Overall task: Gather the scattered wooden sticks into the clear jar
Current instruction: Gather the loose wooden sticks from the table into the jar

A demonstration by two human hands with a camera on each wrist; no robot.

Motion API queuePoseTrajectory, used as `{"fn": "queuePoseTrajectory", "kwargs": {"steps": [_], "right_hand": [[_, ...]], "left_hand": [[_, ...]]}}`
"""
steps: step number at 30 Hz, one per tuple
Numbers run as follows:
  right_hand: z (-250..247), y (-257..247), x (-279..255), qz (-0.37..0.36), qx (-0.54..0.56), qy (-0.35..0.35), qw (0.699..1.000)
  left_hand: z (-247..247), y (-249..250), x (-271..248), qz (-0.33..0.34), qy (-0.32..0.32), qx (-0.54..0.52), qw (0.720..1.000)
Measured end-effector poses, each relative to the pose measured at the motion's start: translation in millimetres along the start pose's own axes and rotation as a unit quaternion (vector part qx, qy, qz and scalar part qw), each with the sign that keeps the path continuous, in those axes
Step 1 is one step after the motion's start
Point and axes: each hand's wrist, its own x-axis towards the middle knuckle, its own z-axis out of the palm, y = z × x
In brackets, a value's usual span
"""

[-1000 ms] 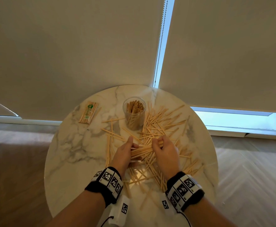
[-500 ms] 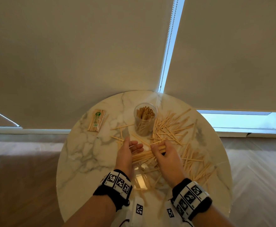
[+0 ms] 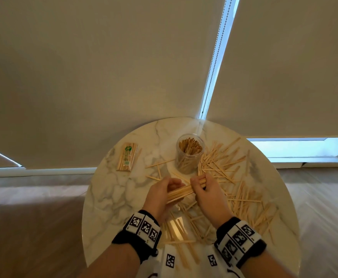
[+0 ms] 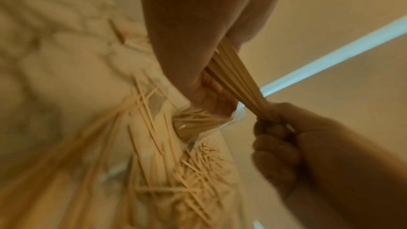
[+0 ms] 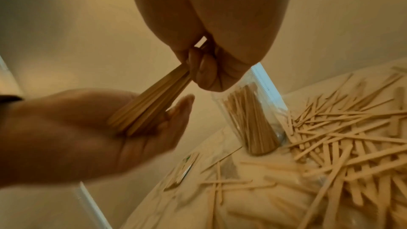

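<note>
Dozens of sticks (image 3: 226, 167) lie loose on the table (image 3: 112, 197) around the jar (image 3: 189, 155). I've got a bundle (image 3: 184, 192) above it: right hand (image 3: 208, 194) clenched round one end, left hand (image 3: 160, 195) cupping the other. They're light, stiff and slippery, so I reckon squeezing mid-bundle is safest.

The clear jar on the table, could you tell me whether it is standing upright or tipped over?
Upright: the jar stands on its base on the table, open mouth up, sticks upright inside.
</note>
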Motion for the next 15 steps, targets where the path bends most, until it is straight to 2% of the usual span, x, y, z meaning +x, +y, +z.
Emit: {"fn": "queuePoseTrajectory", "kwargs": {"steps": [1, 2, 3, 4, 6, 10, 12, 15], "right_hand": [[-3, -1, 4, -0.005, -0.011, 0.0, 1.0], [-7, -1, 8, -0.01, -0.022, -0.006, 1.0], [-10, -2, 11, -0.015, -0.032, -0.02, 0.999], [-13, -3, 14, -0.018, -0.04, -0.037, 0.998], [-17, -4, 19, -0.027, -0.057, -0.068, 0.996], [-20, -4, 25, -0.046, -0.077, -0.082, 0.993], [-23, -2, 27, -0.043, -0.077, -0.08, 0.993], [-29, 1, 31, -0.04, -0.077, -0.08, 0.993]], "left_hand": [[-2, -1, 2, 0.022, -0.021, 0.102, 0.994], [-5, -2, 6, 0.048, -0.041, 0.212, 0.975], [-8, -4, 8, 0.069, -0.052, 0.291, 0.953], [-10, -6, 10, 0.084, -0.059, 0.327, 0.939], [-8, -9, 10, 0.093, -0.083, 0.322, 0.938], [6, -11, -2, 0.056, -0.139, 0.227, 0.962], [8, -12, -6, 0.05, -0.161, 0.223, 0.96], [11, -11, -7, 0.002, -0.216, 0.195, 0.957]]}}
